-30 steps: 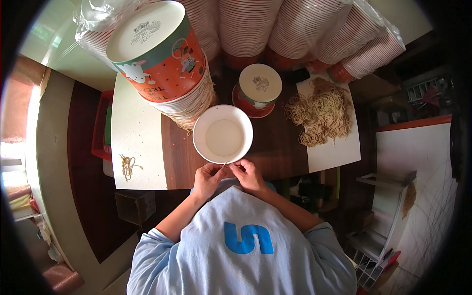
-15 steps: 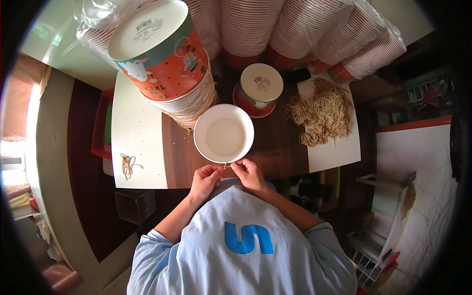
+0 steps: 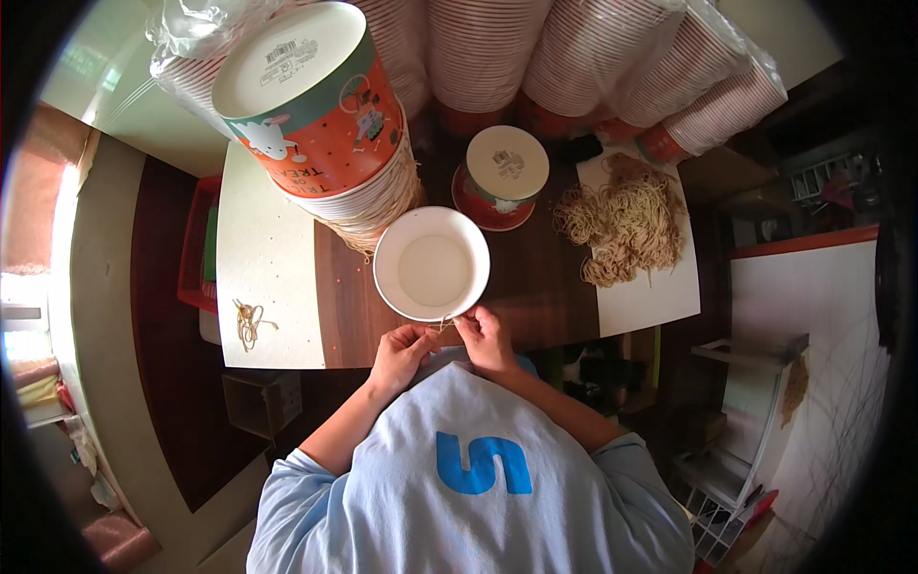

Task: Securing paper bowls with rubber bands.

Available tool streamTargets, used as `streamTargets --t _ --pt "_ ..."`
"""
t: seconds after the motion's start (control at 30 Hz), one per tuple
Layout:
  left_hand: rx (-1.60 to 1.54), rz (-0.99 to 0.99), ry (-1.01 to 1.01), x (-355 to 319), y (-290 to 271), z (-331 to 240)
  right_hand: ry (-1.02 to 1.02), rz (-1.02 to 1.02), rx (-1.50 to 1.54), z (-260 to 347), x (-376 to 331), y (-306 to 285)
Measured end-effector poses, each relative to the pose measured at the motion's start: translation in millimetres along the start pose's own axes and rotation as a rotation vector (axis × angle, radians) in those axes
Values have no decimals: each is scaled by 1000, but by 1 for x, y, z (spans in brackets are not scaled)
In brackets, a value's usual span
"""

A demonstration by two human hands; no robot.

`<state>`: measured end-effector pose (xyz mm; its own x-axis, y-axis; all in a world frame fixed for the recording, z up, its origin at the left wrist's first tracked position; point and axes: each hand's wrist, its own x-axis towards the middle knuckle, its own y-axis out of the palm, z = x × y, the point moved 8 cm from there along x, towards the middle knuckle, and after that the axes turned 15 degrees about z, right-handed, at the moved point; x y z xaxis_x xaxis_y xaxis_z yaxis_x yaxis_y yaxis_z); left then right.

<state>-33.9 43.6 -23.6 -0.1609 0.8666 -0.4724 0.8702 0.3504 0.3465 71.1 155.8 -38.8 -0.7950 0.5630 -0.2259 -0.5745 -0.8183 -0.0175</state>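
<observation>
At the near rim of a white paper bucket (image 3: pixel 435 273), my left hand (image 3: pixel 402 354) and my right hand (image 3: pixel 485 340) pinch a thin tan cord (image 3: pixel 444 323) between them. Both hands are closed on it with fingertips a short way apart. The bucket stands with its mouth toward me and nothing shows inside. Just behind it on the left rises a tall stack of upside-down orange and green buckets (image 3: pixel 325 129), with tan cords hanging around its lower rims. A smaller upturned bucket (image 3: pixel 507 165) stands behind to the right.
A heap of tan cords (image 3: pixel 631 225) lies on a white board at the right. A few loose cords (image 3: pixel 251 325) rest on the left white board (image 3: pixel 273 258). Plastic-wrapped bucket stacks (image 3: pixel 488 57) line the back. Below the table's left side is a cardboard box (image 3: pixel 263 402).
The white bucket has shifted slightly left and nearer to me. My right hand has moved very slightly; both hands still pinch the cord.
</observation>
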Motion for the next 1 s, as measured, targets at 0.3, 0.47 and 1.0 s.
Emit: streamTargets --t 0.3,0.47,1.0 --pt "281 54 -36 -29 8 -15 -301 154 -534 56 -18 -4" --pt "484 78 94 -34 24 -48 -659 250 -745 115 -25 18" --pt "440 350 151 -52 54 -88 -564 319 -703 97 -18 13"
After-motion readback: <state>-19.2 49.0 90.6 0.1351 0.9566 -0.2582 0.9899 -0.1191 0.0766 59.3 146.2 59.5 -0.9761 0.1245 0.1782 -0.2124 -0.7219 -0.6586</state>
